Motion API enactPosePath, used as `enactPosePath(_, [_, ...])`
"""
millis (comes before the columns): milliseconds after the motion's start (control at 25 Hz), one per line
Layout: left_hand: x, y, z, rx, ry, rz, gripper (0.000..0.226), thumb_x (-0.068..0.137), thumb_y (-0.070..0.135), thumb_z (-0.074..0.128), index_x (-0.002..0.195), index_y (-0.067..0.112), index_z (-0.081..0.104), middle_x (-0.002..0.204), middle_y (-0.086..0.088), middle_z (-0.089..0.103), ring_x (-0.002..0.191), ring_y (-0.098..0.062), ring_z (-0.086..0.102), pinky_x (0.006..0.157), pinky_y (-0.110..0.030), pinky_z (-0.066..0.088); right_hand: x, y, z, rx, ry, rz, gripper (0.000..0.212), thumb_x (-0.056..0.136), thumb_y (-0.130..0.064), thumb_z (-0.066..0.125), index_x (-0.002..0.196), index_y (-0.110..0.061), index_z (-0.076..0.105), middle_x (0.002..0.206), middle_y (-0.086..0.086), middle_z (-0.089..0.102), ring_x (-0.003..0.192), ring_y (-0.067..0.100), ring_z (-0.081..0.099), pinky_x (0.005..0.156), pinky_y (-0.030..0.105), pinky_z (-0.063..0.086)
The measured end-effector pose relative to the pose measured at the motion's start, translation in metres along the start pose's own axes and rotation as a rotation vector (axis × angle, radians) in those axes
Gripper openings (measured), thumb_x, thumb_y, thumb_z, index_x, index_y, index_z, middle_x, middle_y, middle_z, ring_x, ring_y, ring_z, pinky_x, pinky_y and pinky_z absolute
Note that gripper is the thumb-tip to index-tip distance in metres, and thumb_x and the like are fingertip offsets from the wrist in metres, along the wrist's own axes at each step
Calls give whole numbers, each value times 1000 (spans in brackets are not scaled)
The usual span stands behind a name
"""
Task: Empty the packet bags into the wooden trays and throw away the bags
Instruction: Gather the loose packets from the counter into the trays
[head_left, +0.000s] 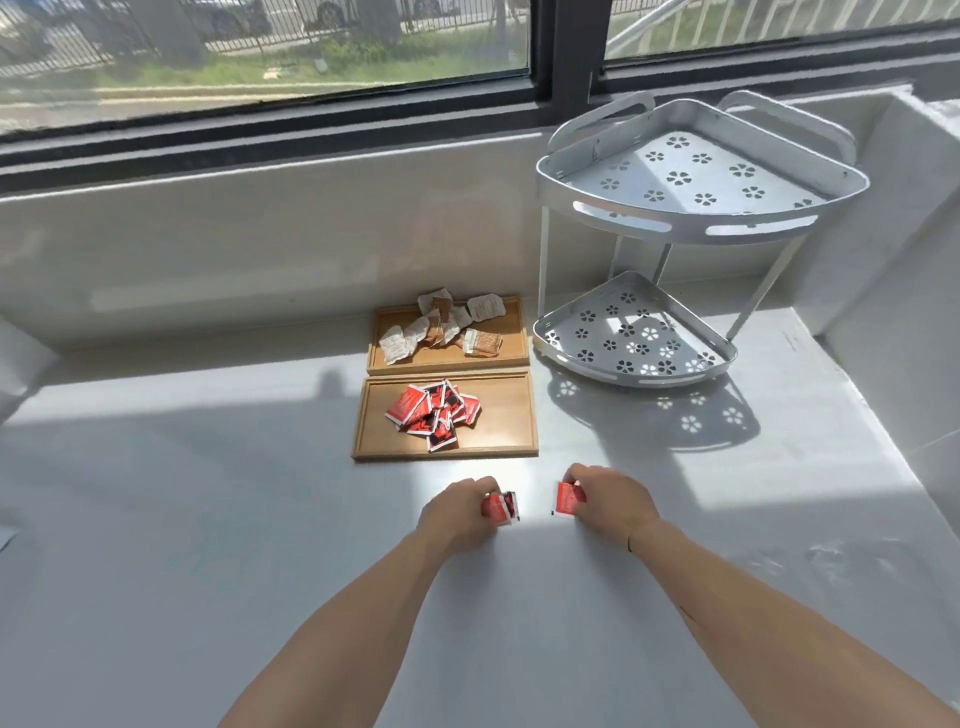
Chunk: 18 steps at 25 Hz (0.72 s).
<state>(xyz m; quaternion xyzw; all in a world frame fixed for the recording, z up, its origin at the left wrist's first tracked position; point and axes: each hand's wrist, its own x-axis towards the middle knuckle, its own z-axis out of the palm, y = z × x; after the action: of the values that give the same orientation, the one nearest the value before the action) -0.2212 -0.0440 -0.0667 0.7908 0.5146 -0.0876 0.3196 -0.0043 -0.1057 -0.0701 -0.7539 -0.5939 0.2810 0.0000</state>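
Note:
Two wooden trays lie side by side on the white counter. The near tray holds a pile of red packets. Several pale brown and white packets fill the far tray. Just in front of the near tray, my left hand is closed on red packets. My right hand grips a single red packet. Both hands hover low over the counter, a short gap between them. No bag is visible.
A white two-tier corner rack with flower-shaped holes stands right of the trays. A window ledge and wall run behind the trays. A raised white wall bounds the counter on the right.

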Motion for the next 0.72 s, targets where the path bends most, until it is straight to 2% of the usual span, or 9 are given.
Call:
enactPosePath(120, [-3,-42,-29,-10,18,-58,28,80,40,71,100,25,59,100,2,64,97,-22,59,78,-34,52,18,-37,-1,-26,25,-56,26,89,-22,53,114,-26,59,113,1,66,107,24,57,81,33,47])
enactPosePath(200, [-3,-65,-54,-39,3,-107,31,73,51,76,86,29,58,85,10,63,82,-16,59,67,-27,45,31,-60,-7,-18,23,-73,23,89,-25,53,111,-26,58,109,1,67,101,25,59,74,31,44])
enactPosePath(280, [-1,-85,-78,-64,12,-137,34,71,54,77,79,31,53,73,14,57,75,-13,55,65,-25,39,44,-79,-16,-24,-7,-83,23,87,-28,55,109,-27,59,106,1,68,97,25,61,71,31,42])
enactPosePath(320, [1,-93,-90,-61,28,-141,29,73,49,75,82,31,53,75,14,57,78,-16,55,67,-26,39,50,-87,-21,-31,-14,-88,25,86,-29,56,111,-26,59,106,2,69,97,26,62,72,31,43])
enactPosePath(400, [9,-105,-108,-12,55,-150,17,81,33,67,95,29,58,92,3,66,89,-23,58,70,-28,41,62,-100,-29,-45,-2,-92,29,85,-28,56,113,-26,59,108,4,69,99,28,62,73,33,45])
enactPosePath(520, [27,-115,-125,65,76,-143,36,85,17,55,119,26,58,113,-4,66,106,-27,59,72,-29,43,81,-114,-35,-65,42,-76,30,86,-20,51,114,-28,60,110,6,69,99,30,62,75,35,47])
enactPosePath(720, [61,-121,-135,132,-45,-98,38,87,14,46,123,23,56,122,-7,62,113,-28,55,77,-31,40,106,-121,-36,-120,39,-61,28,91,-24,50,116,-27,60,111,7,70,100,31,63,76,36,48])
